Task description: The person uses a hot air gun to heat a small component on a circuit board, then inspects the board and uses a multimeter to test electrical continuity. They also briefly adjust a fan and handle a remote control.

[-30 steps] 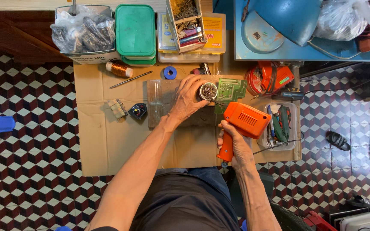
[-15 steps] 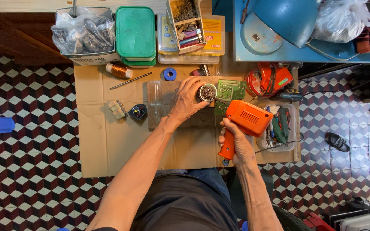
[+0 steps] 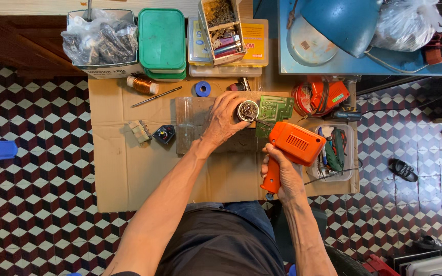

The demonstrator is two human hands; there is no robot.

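My right hand [image 3: 281, 174] grips the handle of an orange soldering gun [image 3: 291, 148], whose thin tip reaches up-left into a small round tin [image 3: 248, 110]. My left hand [image 3: 224, 120] holds that tin on a wooden board [image 3: 193, 120]. A green circuit board [image 3: 274, 110] lies just right of the tin, partly under the gun's tip. All of this rests on a sheet of brown cardboard [image 3: 129, 174] spread over a patterned tile floor.
On the cardboard lie a copper wire spool [image 3: 141, 85], a thin rod [image 3: 156, 96], a blue tape roll [image 3: 202, 89], a small black meter [image 3: 164, 134] and a pale block [image 3: 139, 131]. Green lidded tubs [image 3: 162, 41], boxes of parts and a tray of tools [image 3: 333, 151] stand around.
The gun's tip has stayed at the tin; both hands have barely shifted.
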